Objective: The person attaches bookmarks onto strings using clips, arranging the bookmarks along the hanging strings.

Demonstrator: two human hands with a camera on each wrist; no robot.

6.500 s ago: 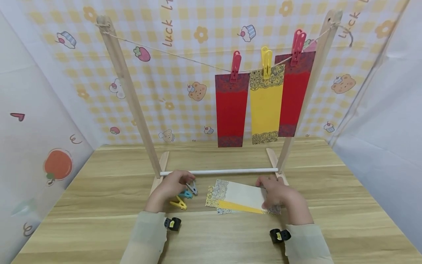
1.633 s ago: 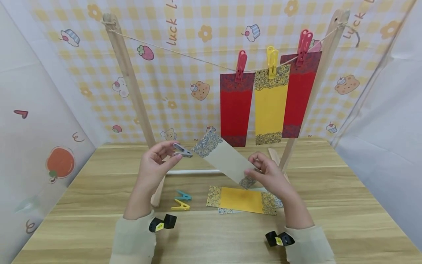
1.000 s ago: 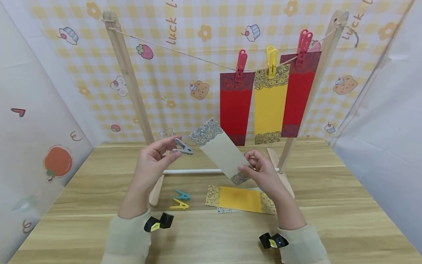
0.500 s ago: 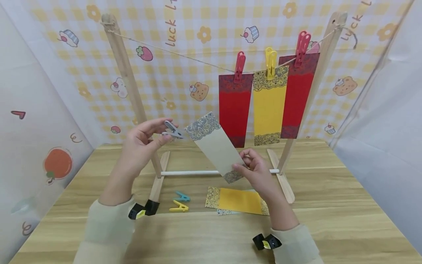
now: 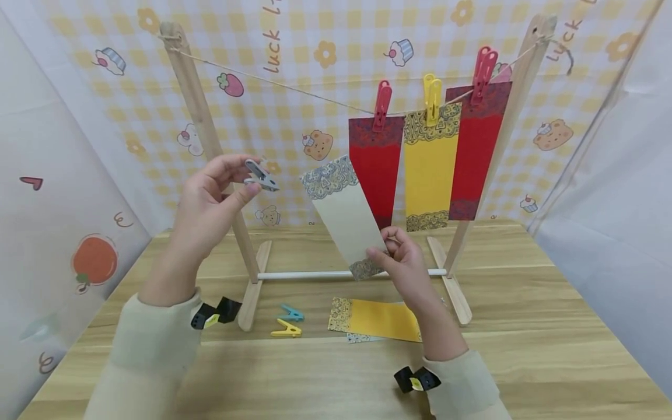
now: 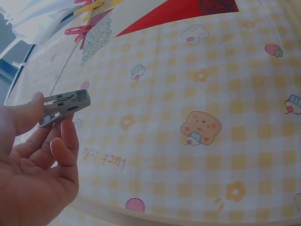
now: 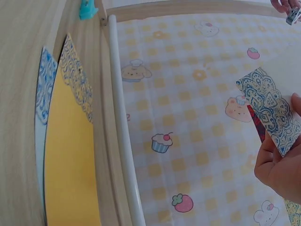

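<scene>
My left hand [image 5: 212,198] pinches a grey clothespin [image 5: 261,177] between thumb and fingers, raised in front of the left post; the left wrist view shows the clothespin [image 6: 66,104] at the fingertips. With its lower patterned end in my right hand [image 5: 401,265], a cream paper card [image 5: 343,219] with patterned bands is held up, tilted. The card overlaps the left red card [image 5: 375,169] hanging behind it. That red card, a yellow card [image 5: 430,175] and another red card [image 5: 480,151] hang from a string [image 5: 294,89] by red and yellow clothespins.
The string spans two wooden posts [image 5: 199,116], joined low down by a white rod [image 5: 299,275]. On the table lie a yellow card [image 5: 380,318] over a pale one, plus a blue clothespin [image 5: 292,313] and a yellow clothespin [image 5: 286,329].
Both hands have left the table with the grey clothespin and the cream card. In the last second they rose further; the left hand also moved left, and the card turned more upright.
</scene>
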